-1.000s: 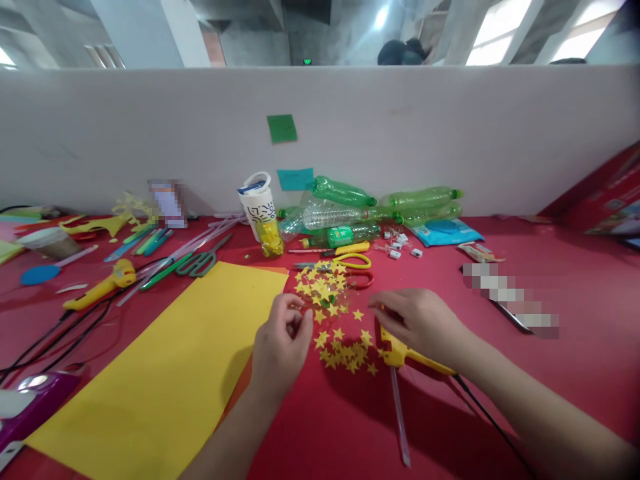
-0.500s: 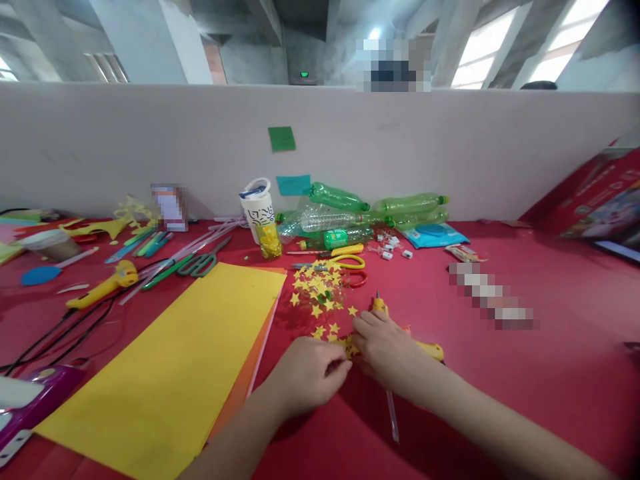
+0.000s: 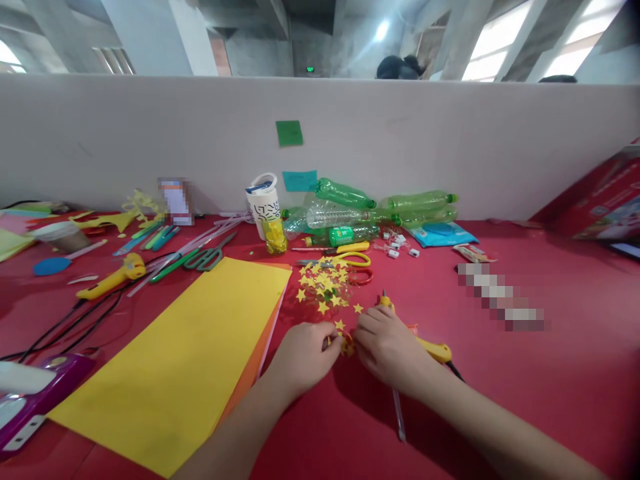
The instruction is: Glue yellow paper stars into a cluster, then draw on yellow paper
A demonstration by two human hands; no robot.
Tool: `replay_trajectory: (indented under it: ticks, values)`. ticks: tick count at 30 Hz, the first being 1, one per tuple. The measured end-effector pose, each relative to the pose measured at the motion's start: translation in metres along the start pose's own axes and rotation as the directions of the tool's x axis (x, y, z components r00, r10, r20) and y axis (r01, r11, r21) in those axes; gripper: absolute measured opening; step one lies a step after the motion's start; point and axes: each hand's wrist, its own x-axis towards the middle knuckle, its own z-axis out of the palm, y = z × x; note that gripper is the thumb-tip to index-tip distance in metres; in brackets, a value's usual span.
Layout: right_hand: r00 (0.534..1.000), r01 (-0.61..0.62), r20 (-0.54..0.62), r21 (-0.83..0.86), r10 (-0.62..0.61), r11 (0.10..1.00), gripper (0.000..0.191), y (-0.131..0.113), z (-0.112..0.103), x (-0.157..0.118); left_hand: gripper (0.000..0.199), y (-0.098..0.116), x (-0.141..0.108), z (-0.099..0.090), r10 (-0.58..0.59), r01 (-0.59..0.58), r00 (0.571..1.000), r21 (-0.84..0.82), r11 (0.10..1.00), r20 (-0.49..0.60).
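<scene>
My left hand (image 3: pixel 306 357) is closed, thumb and forefinger pinched together beside a small cluster of yellow stars (image 3: pixel 346 345) in front of me. Whatever those fingertips hold is too small and hidden to name. My right hand (image 3: pixel 387 343) faces it with fingers curled down and pressed together, their tips hidden at the right side of the cluster. Under and behind the right hand lies a yellow glue gun (image 3: pixel 436 351); its nozzle points away, and a clear glue stick (image 3: pixel 399 417) sticks out toward me. A loose pile of yellow paper stars (image 3: pixel 324 280) lies just beyond both hands.
Yellow paper sheets (image 3: pixel 185 353) cover the left front. Scissors (image 3: pixel 361 259), a box cutter (image 3: pixel 353 247) and green plastic bottles (image 3: pixel 345 192) lie behind the stars. A white cup (image 3: pixel 263 210) stands by the partition (image 3: pixel 200 133). Another glue gun (image 3: pixel 117 275) with cables lies left.
The view has shifted slightly. My left hand has moved a little away from me and its pinch is tighter beside the stars. My right hand stays nearly where it was.
</scene>
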Motion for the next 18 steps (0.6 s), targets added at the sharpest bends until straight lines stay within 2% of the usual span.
replay_trajectory:
  ticks: [2, 5, 7, 9, 12, 15, 18]
  values:
    - [0.993, -0.091, -0.052, 0.205, 0.104, 0.974, 0.012, 0.000, -0.005, 0.001, 0.022, 0.002, 0.000, 0.001, -0.047, 0.047, 0.999, -0.135, 0.990, 0.004]
    - [0.964, -0.202, -0.049, 0.505, 0.261, 0.839, 0.014, -0.001, -0.015, 0.002, 0.022, 0.005, 0.001, 0.003, -0.130, 0.171, 0.984, -0.418, 0.892, 0.125]
    - [0.945, -0.246, -0.026, 0.605, 0.327, 0.757, 0.015, -0.002, -0.019, 0.003, 0.024, 0.008, 0.001, 0.004, -0.159, 0.256, 0.963, -0.563, 0.786, 0.216]
    - [0.937, -0.257, -0.017, 0.645, 0.350, 0.720, 0.015, -0.003, -0.021, 0.002, 0.021, 0.010, 0.001, 0.004, -0.167, 0.297, 0.952, -0.648, 0.701, 0.257]
    - [0.940, -0.197, -0.098, 0.624, 0.326, 0.756, 0.014, -0.004, -0.018, -0.001, 0.017, 0.012, 0.001, 0.003, -0.173, 0.336, 0.940, -0.721, 0.606, 0.293]
    - [0.942, -0.060, -0.275, 0.431, 0.194, 0.900, 0.013, -0.004, -0.013, -0.005, 0.022, 0.015, 0.001, 0.003, -0.162, 0.363, 0.931, -0.774, 0.519, 0.329]
    - [0.948, 0.014, -0.311, 0.250, 0.067, 0.968, 0.014, -0.005, -0.010, -0.007, 0.022, 0.017, 0.000, 0.005, -0.132, 0.346, 0.937, -0.813, 0.469, 0.323]
